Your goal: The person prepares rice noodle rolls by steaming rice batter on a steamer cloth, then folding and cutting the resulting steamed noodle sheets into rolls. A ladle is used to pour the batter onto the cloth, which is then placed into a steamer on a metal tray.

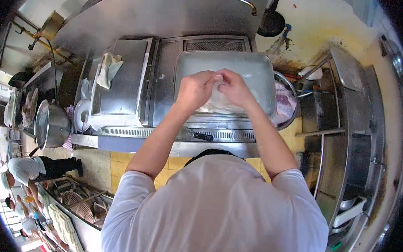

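My left hand and my right hand meet above a large rectangular metal tray. The fingers of both are pinched together, fingertips touching, around a small whitish bit that I cannot make out. Below them, a pale, soft-looking mass lies in the tray, partly covered by my hands and wrists. A black-handled tool, its other end hard to see, rests on the counter's front ledge between my forearms.
Right of the tray, a round metal bowl holds pinkish-white pieces. A crumpled cloth lies on a flat metal cover to the left. Farther left stands a big pot. Metal shelving is at the right; other people work behind, at left.
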